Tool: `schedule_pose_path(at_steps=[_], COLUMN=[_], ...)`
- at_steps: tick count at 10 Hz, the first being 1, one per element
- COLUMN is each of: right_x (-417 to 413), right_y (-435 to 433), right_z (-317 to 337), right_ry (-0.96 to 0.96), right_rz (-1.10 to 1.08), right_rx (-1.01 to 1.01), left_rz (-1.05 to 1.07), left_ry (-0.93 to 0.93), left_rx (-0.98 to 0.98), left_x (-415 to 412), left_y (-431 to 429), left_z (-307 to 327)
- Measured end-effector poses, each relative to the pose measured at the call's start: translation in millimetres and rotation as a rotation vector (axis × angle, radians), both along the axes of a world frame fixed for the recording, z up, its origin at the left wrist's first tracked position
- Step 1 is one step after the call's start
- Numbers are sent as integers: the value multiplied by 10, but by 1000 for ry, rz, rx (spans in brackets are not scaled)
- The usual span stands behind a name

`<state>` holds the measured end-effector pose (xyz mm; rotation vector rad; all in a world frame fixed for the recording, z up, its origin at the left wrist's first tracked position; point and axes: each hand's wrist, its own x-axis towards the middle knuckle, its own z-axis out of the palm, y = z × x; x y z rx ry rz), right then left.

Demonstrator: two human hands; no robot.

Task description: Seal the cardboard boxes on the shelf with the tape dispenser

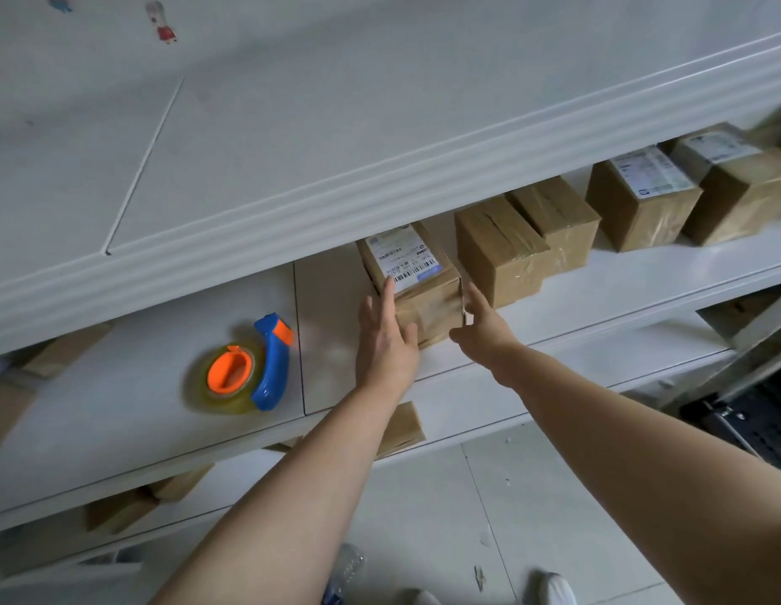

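A small cardboard box (417, 279) with a white barcode label on top stands on the white shelf (161, 386), under the shelf above. My left hand (386, 338) lies flat against its left side with the fingers spread. My right hand (482, 323) touches its right front corner, fingers stretched out. Both hands press on the box from either side. The blue and orange tape dispenser (249, 369), with a roll of clear tape, lies on the shelf to the left of the box, untouched.
Several more taped cardboard boxes (497, 251) stand in a row to the right on the same shelf. Other boxes (118, 508) sit on the lower shelf and at the far left. The upper shelf's thick edge (380, 189) overhangs the boxes. A tiled floor lies below.
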<state>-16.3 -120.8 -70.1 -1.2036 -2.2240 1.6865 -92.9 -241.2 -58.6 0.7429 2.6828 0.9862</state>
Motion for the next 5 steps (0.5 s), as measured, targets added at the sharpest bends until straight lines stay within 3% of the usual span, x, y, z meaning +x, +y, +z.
schedule_pose_path(at_steps=[1, 2, 4, 5], right_x=[-83, -144, -9, 94], right_y=[44, 179, 329, 335], right_z=[38, 78, 75, 121], right_ry=[-2, -51, 31, 35], right_rz=[104, 211, 42, 60], right_rx=[-200, -136, -33, -2], left_rz=[-92, -23, 180, 252], left_ry=[-8, -80, -121, -171], left_rx=[-123, -198, -109, -104], left_x=[-76, -225, -76, 49], left_y=[111, 194, 118, 57], left_z=[39, 93, 200, 256])
